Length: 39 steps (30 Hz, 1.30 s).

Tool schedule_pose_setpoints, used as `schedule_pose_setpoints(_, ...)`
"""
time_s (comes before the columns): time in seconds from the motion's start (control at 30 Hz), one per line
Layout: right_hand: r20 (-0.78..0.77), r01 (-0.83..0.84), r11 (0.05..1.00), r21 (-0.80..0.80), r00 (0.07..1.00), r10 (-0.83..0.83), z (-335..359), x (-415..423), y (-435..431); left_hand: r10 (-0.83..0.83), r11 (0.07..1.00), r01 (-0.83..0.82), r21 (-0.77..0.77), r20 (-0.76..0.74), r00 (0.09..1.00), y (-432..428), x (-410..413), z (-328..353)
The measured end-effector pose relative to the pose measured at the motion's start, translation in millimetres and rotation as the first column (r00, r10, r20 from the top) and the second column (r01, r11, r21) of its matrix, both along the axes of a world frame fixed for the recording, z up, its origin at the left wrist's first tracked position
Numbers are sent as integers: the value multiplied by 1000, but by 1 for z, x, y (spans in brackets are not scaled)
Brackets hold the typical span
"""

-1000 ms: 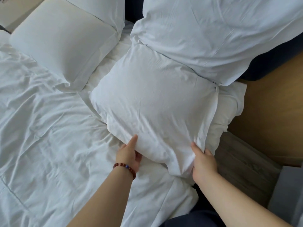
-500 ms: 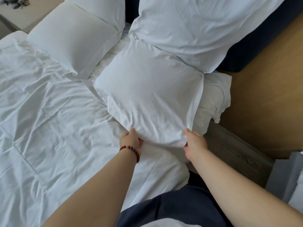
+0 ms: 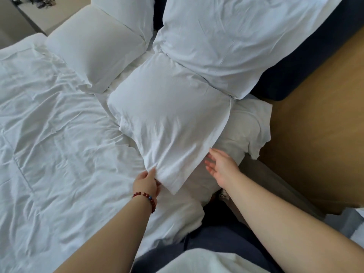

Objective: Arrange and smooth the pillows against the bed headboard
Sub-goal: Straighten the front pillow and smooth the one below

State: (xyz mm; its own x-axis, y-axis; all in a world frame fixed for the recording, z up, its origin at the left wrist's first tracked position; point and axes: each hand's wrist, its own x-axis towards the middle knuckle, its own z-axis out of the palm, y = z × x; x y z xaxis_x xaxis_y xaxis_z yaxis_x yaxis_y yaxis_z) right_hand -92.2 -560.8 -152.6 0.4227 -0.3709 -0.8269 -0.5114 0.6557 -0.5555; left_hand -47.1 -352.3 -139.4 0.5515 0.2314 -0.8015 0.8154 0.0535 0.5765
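A white front pillow lies on the bed, leaning on a larger white pillow that rests against the dark blue headboard. My left hand, with a red bead bracelet, pinches the front pillow's lower corner. My right hand is open with fingers spread, just off the pillow's right edge, over the sheet. Two more white pillows sit at the upper left, one behind the other.
A wrinkled white duvet covers the bed to the left. The mattress corner with a white sheet shows at the right, beside a wooden floor. A bedside table stands at the top left.
My right hand has let go of the pillow's lower right corner and opened beside it. My left hand keeps its pinch on the lower left corner. The view has shifted slightly back.
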Motion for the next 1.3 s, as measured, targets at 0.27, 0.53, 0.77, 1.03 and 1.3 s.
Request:
schedule_pose_setpoints(0.27, 31, -75, 996, -48, 997, 77, 11, 61, -85, 76, 990, -89, 110, 117, 990, -52, -29, 27)
schedule_pose_setpoints(0.53, 19, -107, 992, -69, 994, 109, 9, 95, -131, -65, 997, 50, 59, 269, 961, -146, 5, 53)
schedule_pose_setpoints(0.77, -51, -10, 963, -271, 999, -4, 5, 136, -142, -608, 786, 410, 462, 462, 646, -179, 52, 58)
schedule_pose_setpoints(1.03, -119, 171, 931, -324, 968, -219, -7, 103, -145, -850, 517, 480, 709, 358, 387, -172, 102, 41)
schedule_pose_setpoints(1.3, 60, 128, 978, -164, 991, -119, 2, 128, -149, -978, 187, 430, 883, 123, 171, -168, 121, 37)
